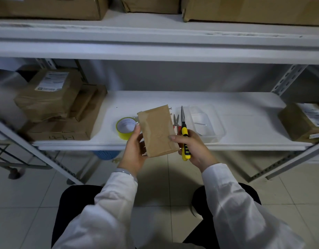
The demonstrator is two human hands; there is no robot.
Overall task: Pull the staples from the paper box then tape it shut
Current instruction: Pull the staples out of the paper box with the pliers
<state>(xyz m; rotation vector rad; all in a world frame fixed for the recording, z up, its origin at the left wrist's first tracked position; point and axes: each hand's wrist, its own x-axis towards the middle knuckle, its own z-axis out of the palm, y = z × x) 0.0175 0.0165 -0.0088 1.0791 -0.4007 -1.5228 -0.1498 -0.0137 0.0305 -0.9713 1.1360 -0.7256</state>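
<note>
Paper box [157,130] held in the air over the front edge of the white shelf [245,114], tilted, broad brown face up; left hand [135,150] curled round its left side, thumb along the edge; right hand [193,146] at its right side, thumb pressed on the face, remaining fingers wrapped round the yellow-and-black handles of the pliers [184,133], nose pointing away over the shelf; staples [170,109] visible, protruding at the box's far right corner; on the shelf behind the box: yellow tape roll [125,127] to the left, red-handled scissors [176,123] just to the right, clear plastic tray [207,123] beyond those; stacked parcels [51,94] at the shelf's left end, lone parcel [302,121] at its right end.
</note>
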